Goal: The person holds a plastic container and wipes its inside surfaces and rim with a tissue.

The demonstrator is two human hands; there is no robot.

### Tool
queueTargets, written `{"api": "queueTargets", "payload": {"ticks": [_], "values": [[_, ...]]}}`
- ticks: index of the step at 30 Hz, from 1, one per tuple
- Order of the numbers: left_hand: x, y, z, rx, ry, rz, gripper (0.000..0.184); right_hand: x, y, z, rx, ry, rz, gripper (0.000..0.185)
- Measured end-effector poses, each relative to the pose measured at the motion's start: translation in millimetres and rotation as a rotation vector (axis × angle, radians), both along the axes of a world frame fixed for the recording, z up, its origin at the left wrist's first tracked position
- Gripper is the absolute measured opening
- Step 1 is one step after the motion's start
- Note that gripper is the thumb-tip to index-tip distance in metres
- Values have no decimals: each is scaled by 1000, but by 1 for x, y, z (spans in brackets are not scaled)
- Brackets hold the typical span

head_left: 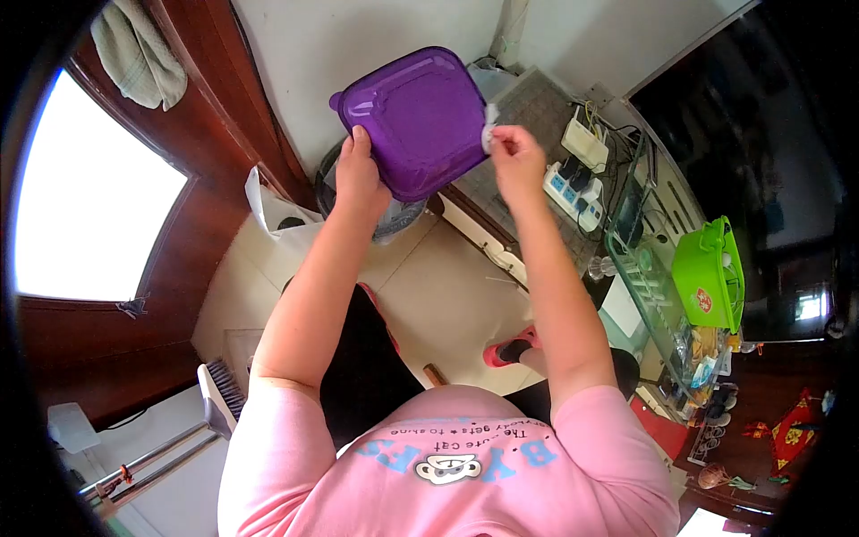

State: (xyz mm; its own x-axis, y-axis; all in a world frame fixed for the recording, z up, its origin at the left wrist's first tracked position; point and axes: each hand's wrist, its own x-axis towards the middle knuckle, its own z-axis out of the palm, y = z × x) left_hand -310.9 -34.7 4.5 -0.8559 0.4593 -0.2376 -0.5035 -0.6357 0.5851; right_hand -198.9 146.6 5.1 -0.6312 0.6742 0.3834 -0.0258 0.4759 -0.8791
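A purple square lid or container (416, 121) is held up before me, its flat purple face toward the camera. My left hand (360, 179) grips its lower left edge, with the thumb on the purple face. At its right edge my right hand (517, 161) pinches a crumpled white tissue or cloth (489, 127), which lies against the rim. The fingers of my left hand behind the purple piece are hidden.
Beneath the purple piece stands a dark bin (404, 219), beside a white bag (273, 215). Power strips (573, 192) with cables lie at right, near a glass shelf (658, 304) and a green basket (707, 277). A broom (219, 394) is at lower left.
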Motion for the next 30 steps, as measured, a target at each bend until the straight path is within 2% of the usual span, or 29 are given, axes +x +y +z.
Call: {"api": "queueTargets", "payload": {"ticks": [4,7,10,13,16,20,30], "values": [[-1,1,1,115,-82,34,39,-12,-48,-10,156,-49,14,6],[-4,-1,-1,33,-103,101,39,-10,-87,-7,303,24,98,8],[-8,0,-7,-38,-77,135,37,-5,-115,-6,472,-54,341,13],[-6,-11,6,-44,-100,101,37,3,-122,8,401,43,348,15],[-7,-10,-3,61,-18,69,37,5,-111,14,521,93,304,17],[1,-4,2,43,-22,74,37,6,-100,5,621,-45,357,20],[0,-7,6,73,22,-48,36,18,-23,5,712,-125,244,20]]}}
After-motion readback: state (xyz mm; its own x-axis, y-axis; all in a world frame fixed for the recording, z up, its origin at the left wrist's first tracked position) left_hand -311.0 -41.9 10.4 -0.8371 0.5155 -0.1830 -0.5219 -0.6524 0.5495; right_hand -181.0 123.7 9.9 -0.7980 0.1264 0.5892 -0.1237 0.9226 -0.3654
